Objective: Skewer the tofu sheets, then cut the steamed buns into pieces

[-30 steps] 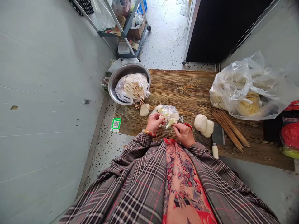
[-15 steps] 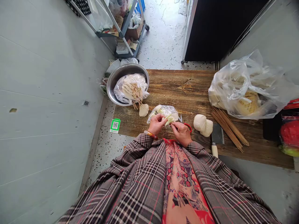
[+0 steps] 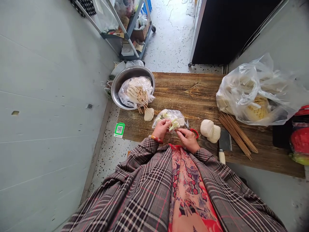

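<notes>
My left hand [image 3: 161, 129] pinches a pale green-white cauliflower floret [image 3: 174, 124] between thumb and fingers. Just right of it, my right hand [image 3: 188, 140] is closed, with what looks like a thin bamboo skewer between the fingertips, mostly hidden, its tip at the floret. Behind both hands lies a clear plastic bag [image 3: 172, 113] with more pale florets in it. Red-handled scissors [image 3: 194, 132] rest beside my right hand, partly covered by the bag and fingers. A flat white piece [image 3: 149, 114], doughy or tofu-like, lies left of the bag.
At the left stands a metal bowl [image 3: 117, 96] with bagged, skewered white pieces [image 3: 135, 91]. To the right are two white rounded blocks [image 3: 207, 128], a cleaver [image 3: 225, 140], loose skewers [image 3: 236, 133] and a large plastic bag [image 3: 256, 93]. A green QR card [image 3: 119, 129] is at the table's left edge.
The floret has turned slightly between my fingers, and my right hand has shifted a little. The view has moved slightly; the other things stay in place.
</notes>
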`<state>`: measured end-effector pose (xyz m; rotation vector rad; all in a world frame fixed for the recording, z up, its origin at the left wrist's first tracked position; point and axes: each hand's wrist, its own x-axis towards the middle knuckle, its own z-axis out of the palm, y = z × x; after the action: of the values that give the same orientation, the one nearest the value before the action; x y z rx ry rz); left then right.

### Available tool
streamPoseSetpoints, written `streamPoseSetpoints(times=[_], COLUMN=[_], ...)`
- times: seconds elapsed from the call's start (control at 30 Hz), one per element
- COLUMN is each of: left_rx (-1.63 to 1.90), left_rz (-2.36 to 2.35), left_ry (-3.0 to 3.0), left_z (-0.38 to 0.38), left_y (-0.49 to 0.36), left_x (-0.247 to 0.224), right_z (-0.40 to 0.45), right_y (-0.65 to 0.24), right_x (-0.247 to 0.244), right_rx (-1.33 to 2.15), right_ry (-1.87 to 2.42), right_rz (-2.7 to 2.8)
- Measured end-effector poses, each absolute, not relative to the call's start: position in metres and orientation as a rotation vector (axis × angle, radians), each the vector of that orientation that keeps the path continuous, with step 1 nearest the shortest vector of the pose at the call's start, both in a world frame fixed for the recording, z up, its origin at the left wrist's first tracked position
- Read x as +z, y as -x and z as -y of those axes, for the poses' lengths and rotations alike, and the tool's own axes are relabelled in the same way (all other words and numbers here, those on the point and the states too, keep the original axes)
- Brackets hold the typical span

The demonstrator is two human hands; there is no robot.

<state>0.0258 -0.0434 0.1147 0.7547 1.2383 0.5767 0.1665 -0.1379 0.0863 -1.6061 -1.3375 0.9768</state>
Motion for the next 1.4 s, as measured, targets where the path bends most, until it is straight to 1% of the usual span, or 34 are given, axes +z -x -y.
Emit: streamPoseSetpoints(times=[0.43,0.6,0.8,0.9,1.1,1.23,1.4], left_rx=[0.561,0.512,0.518,0.519,0.506,0.494,0.443], left_rz=[-1.223,-1.2,-1.437,-1.52,-1.623,-1.601,-1.542], left_ry=[-0.796,-0.763,-0.726,-0.8,-1.116,-1.326,-1.407], left_z=[0.052,0.046,0.012,-0.002,-0.024,-0.036,-0.041], left_y=[-0.027,-0.023,0.01,0.019,0.006,-0.001,-0.002], left_x=[0.099,0.097,0.077,0.06,0.03,0.017,0.011], right_z=[0.138,0.141,0.143,0.141,0.136,0.136,0.135], right_y=[-0.164,-0.17,-0.191,-0.196,-0.191,-0.186,-0.183], right_x=[0.083,0.076,0.058,0.053,0.054,0.058,0.061], right_rx=[0.866,0.885,0.907,0.949,0.926,0.92,0.916], right_ry=[1.691,1.673,1.766,1.779,1.789,1.801,1.819], right_rz=[1.389,1.411,1.125,1.041,1.105,1.142,1.149])
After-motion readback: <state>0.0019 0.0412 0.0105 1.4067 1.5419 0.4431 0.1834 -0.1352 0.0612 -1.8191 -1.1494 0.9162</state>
